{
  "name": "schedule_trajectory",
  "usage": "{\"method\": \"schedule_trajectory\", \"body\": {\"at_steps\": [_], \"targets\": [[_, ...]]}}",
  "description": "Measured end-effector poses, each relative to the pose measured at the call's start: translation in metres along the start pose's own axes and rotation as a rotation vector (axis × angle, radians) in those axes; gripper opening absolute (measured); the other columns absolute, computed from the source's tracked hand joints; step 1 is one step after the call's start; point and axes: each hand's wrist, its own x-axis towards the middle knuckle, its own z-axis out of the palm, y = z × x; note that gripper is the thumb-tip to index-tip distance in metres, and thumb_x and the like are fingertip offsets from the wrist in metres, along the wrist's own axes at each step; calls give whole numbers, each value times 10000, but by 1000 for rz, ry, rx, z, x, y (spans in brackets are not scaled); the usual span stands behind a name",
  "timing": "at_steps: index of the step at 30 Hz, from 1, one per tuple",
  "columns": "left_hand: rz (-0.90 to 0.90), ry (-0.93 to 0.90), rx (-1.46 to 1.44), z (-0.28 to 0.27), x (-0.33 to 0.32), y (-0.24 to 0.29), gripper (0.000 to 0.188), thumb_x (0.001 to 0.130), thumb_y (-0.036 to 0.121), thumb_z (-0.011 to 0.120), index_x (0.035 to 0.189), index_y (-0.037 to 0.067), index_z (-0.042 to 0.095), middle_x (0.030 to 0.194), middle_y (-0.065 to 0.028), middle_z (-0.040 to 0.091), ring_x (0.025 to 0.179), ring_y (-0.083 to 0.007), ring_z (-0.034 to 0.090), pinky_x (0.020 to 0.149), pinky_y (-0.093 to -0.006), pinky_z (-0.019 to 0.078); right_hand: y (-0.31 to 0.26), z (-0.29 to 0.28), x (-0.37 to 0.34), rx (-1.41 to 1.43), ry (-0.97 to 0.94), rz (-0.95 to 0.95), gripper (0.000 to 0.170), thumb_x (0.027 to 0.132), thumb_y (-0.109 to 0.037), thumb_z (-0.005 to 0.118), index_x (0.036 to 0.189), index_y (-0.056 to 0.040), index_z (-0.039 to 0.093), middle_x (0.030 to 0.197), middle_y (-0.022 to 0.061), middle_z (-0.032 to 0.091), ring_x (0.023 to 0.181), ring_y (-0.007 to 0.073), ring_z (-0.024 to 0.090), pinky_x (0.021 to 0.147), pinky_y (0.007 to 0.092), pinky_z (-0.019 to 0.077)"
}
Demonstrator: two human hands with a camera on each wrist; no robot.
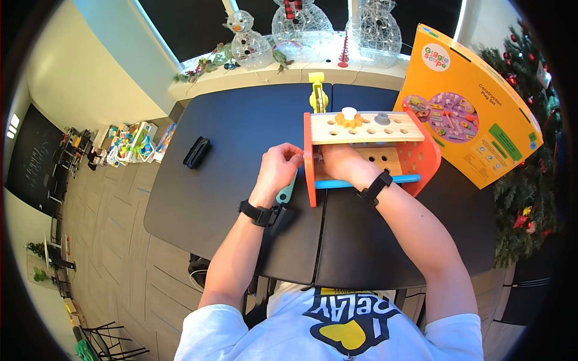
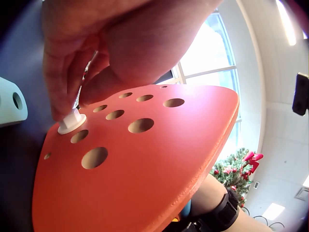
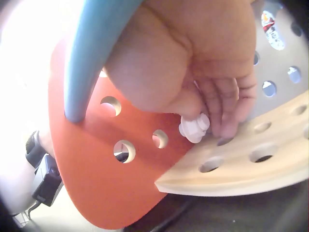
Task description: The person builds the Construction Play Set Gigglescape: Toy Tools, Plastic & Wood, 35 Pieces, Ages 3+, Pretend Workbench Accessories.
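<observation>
A toy workbench with a pegboard wooden top (image 1: 397, 127) and red side panels (image 2: 145, 159) stands on the dark table. Outside the left panel, my left hand (image 1: 280, 171) pinches a white hexagonal-headed piece (image 2: 72, 121) seated against one of its holes. My right hand (image 1: 343, 162) reaches inside under the top, over the blue bar (image 1: 397, 179). There its thumb and fingers pinch a white piece (image 3: 194, 128) on the panel's inner face, close to the lower wooden board (image 3: 231, 166). Beside my left hand lies a teal tool with a hole (image 2: 13, 101).
An orange gear (image 1: 348, 120) and a grey piece (image 1: 382, 119) sit on the bench top. Behind it is a yellow toy part (image 1: 318, 93). A black case (image 1: 197, 153) lies at the table's left; a large orange box (image 1: 469, 105) stands at the right.
</observation>
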Motion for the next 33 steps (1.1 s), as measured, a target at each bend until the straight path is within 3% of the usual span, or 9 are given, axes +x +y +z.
{"method": "schedule_trajectory", "body": {"at_steps": [5, 8, 12, 23, 29, 33], "targets": [[-6, -7, -10, 0, 0, 0, 189, 957, 118, 683, 1065, -21, 754, 951, -128, 790, 871, -212, 738, 815, -356, 568, -23, -19, -8, -79, -8, -13, 271, 921, -156, 716, 1137, -2, 659, 1101, 248, 713, 1036, 425, 684, 874, 468, 552], [-6, -11, -14, 0, 1, -1, 187, 958, 117, 684, 1065, -20, 754, 953, -128, 790, 873, -213, 738, 818, -356, 568, -29, -27, -13, 241, -33, 72, 265, 902, -86, 710, 1144, 0, 645, 1054, 232, 712, 996, 413, 684, 858, 460, 550], [-8, -7, 15, -1, 0, 3, 182, 959, 112, 683, 1065, -18, 754, 954, -128, 790, 876, -213, 739, 822, -358, 570, -15, -20, -10, 377, -27, 36, 276, 897, -65, 720, 1150, -1, 632, 982, 204, 692, 923, 399, 666, 835, 457, 546], [-10, -8, 4, -2, -1, 4, 177, 958, 103, 670, 1056, -17, 755, 948, -125, 789, 872, -215, 739, 818, -359, 571, -24, -20, -9, -39, -8, 22, 251, 968, -169, 681, 1136, 12, 634, 1065, 236, 712, 975, 401, 686, 859, 457, 549], [-3, -3, 11, -1, -1, 3, 176, 959, 110, 672, 1052, -13, 757, 944, -125, 789, 869, -212, 738, 814, -357, 569, -17, -22, -9, 106, -71, 29, 315, 954, -224, 707, 1173, -6, 648, 1088, 216, 725, 978, 372, 713, 864, 437, 561], [-5, -6, 3, -1, -1, 3, 176, 960, 111, 671, 1053, -10, 758, 945, -122, 789, 868, -212, 738, 815, -358, 569, -24, -25, -9, -78, -112, 32, 384, 884, -171, 766, 1202, 9, 648, 1177, 236, 714, 1092, 405, 685, 942, 470, 561]]}}
